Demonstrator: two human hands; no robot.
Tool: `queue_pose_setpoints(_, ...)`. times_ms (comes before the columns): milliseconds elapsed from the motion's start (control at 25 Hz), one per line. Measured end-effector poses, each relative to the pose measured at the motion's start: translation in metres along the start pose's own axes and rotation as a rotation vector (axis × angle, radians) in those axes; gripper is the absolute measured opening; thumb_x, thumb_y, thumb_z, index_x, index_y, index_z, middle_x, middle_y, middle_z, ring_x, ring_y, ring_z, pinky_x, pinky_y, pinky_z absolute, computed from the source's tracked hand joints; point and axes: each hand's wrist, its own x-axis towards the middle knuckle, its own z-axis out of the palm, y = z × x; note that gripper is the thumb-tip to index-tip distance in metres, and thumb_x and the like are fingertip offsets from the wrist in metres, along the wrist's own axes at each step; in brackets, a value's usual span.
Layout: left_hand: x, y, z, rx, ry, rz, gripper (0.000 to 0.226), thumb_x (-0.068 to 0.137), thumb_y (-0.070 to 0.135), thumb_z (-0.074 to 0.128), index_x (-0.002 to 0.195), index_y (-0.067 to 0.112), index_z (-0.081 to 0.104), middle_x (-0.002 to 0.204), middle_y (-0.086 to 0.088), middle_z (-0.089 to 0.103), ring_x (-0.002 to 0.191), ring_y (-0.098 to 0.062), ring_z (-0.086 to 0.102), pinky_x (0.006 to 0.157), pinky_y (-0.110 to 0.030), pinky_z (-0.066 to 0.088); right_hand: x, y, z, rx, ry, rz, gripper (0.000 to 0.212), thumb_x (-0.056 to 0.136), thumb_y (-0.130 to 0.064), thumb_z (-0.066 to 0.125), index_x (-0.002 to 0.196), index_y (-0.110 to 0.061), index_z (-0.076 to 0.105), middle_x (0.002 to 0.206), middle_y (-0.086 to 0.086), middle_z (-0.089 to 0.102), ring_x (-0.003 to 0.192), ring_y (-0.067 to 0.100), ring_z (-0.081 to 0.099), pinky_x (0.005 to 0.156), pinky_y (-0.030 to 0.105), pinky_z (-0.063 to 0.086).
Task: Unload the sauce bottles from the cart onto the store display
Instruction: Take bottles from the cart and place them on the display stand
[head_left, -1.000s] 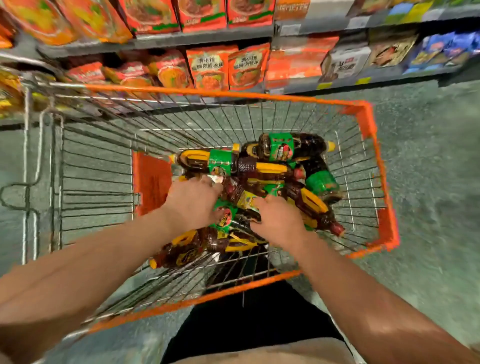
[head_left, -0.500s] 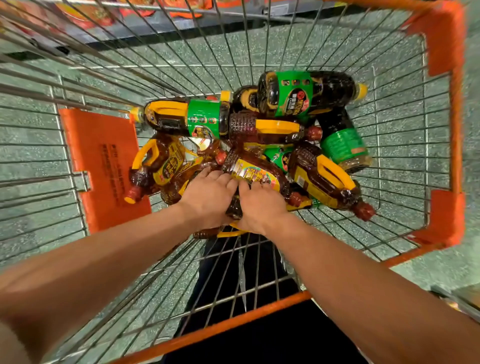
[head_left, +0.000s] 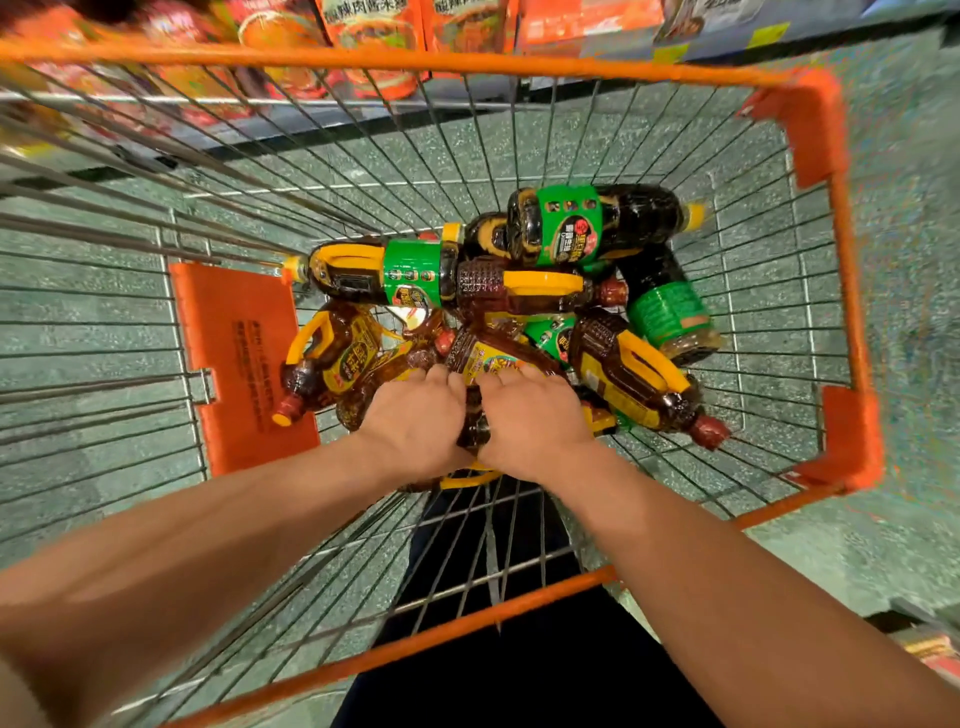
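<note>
Down in the cart: a loose heap of sauce bottles lying on their sides on the wire floor.
Cart (head_left: 810, 130): orange-rimmed wire basket.
Bottle in hand (head_left: 485, 364): brown, yellow-labelled, at the near edge of the heap; its long axis runs roughly away from the person, the far end poking out past the fingertips.
Left hand (head_left: 415, 415): palm down on the bottle's left flank, fingers curled over it.
Right hand (head_left: 530, 418): likewise on the right flank, touching the left hand (both equally near).
Grip: appears closed round the bottle from both sides, though the fingertips are hidden beneath.
Neighbours: green-labelled bottles (head_left: 569, 223) beyond, crosswise.
Display (head_left: 374, 31): shelves past the cart's far rim.
</note>
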Motion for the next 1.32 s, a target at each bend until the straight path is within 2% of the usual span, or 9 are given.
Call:
queue_pose_setpoints(240,-0.05,0.016,-0.088,0.061,0.137,-0.045,0.063,0.075,0.069,0.053,0.109,0.016,0.05,0.104,-0.002,0.058,0.093,-0.023,0.061,0.071,-0.035,0.054,-0.061,0.014,-0.087,0.022,0.169,-0.022,0.079,0.072,-0.057,0.066,0.14,-0.025,0.039,0.136,-0.002,0.048,0.126,0.024,0.04,0.102,0.045,0.035)
queue_pose_setpoints(400,-0.087,0.032,-0.16,-0.014,0.215,-0.181,0.068,0.073,0.075,0.052,0.108,0.017,0.051,0.103,-0.002,0.059,0.093,-0.024,0.063,0.072,-0.034,0.051,-0.108,0.026,-0.15,-0.012,0.445,0.063,0.099,0.062,-0.074,0.065,0.144,-0.028,0.035,0.141,0.0,0.044,0.136,0.025,0.03,0.115,0.056,0.009)
queue_pose_setpoints(600,-0.128,0.042,-0.227,-0.183,0.383,-0.224,0.064,0.071,0.074,0.06,0.101,0.018,0.051,0.101,-0.002,0.061,0.096,-0.027,0.063,0.073,-0.033,0.048,-0.181,0.014,-0.196,0.404,0.727,0.275,0.133,0.063,-0.066,0.074,0.151,-0.009,-0.007,0.156,0.02,0.012,0.143,0.034,0.015,0.117,0.045,0.019)
queue_pose_setpoints(680,-0.138,0.043,-0.239,-0.28,0.45,-0.193,0.063,0.067,0.073,0.061,0.099,0.02,0.053,0.095,0.002,0.061,0.089,-0.024,0.063,0.069,-0.032,0.049,-0.204,0.009,-0.204,0.656,0.713,0.377,0.12,0.072,-0.062,0.07,0.151,-0.006,-0.002,0.147,0.02,0.034,0.135,0.032,0.034,0.108,0.038,0.033)
queue_pose_setpoints(800,-0.158,0.054,-0.254,-0.366,0.523,-0.045,0.066,0.055,0.076,0.055,0.094,0.023,0.055,0.085,0.005,0.062,0.078,-0.019,0.062,0.067,-0.035,0.053,-0.241,-0.006,-0.218,0.683,0.694,0.525,0.054,0.081,-0.053,0.058,0.115,-0.011,0.059,0.096,0.008,0.065,0.099,0.029,0.061,0.077,0.033,0.049)
queue_pose_setpoints(880,-0.176,0.067,-0.259,-0.372,0.542,0.066,0.064,0.055,0.077,0.056,0.089,0.024,0.054,0.081,0.007,0.06,0.072,-0.014,0.058,0.062,-0.033,0.05,-0.269,-0.019,-0.223,0.715,0.79,0.555,0.026,0.08,-0.039,0.059,0.081,-0.013,0.063,0.071,0.002,0.059,0.079,0.03,0.06,0.061,0.031,0.042)
queue_pose_setpoints(960,-0.194,0.081,-0.265,-0.412,0.531,0.183,0.051,0.063,0.07,0.067,0.086,0.027,0.051,0.078,0.009,0.057,0.067,-0.006,0.053,0.054,-0.025,0.04,-0.301,-0.031,-0.229,0.753,0.924,0.592,0.022,0.075,-0.031,0.062,0.065,-0.012,0.055,0.06,0.002,0.052,0.069,0.032,0.053,0.055,0.032,0.034)
queue_pose_setpoints(1160,-0.23,0.129,-0.275,-0.432,0.478,0.573,0.039,0.07,0.056,0.078,0.083,0.035,0.048,0.079,0.012,0.059,0.071,0.0,0.056,0.053,-0.013,0.034,-0.387,-0.064,-0.224,0.595,1.101,0.774,0.024,0.072,-0.028,0.064,0.061,-0.018,0.046,0.078,0.012,0.065,0.083,0.034,0.058,0.063,0.036,0.037)
queue_pose_setpoints(1320,-0.254,0.188,-0.283,-0.474,0.369,0.916,0.077,0.052,0.073,0.075,0.115,0.033,0.054,0.108,0.017,0.066,0.101,0.0,0.061,0.088,-0.027,0.049,-0.463,-0.072,-0.19,0.494,1.224,0.989,0.014,0.072,-0.025,0.062,0.08,-0.013,0.061,0.091,0.011,0.067,0.094,0.035,0.057,0.072,0.038,0.041)
